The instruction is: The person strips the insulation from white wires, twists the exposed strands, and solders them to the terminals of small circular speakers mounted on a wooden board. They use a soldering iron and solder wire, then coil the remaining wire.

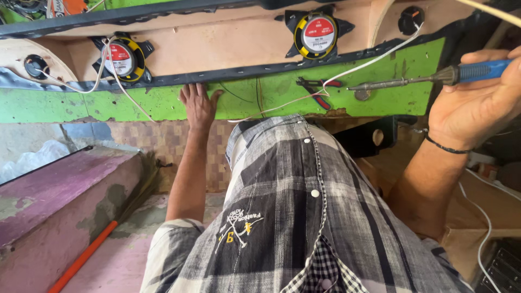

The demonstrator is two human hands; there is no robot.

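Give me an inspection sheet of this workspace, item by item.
Surface: green board, worn and chipped, with a dark strip along its upper edge.
Job's things: soldering iron with a blue handle, tip over the board; two round speakers mounted above.
Clutter: red-handled pliers on the board; a coin-like disc under the iron.
Grippers: left hand flat on the board; right hand grips the iron.
Cables: white wires run from the speakers across the board.
Surroundings: pink step, orange pole.
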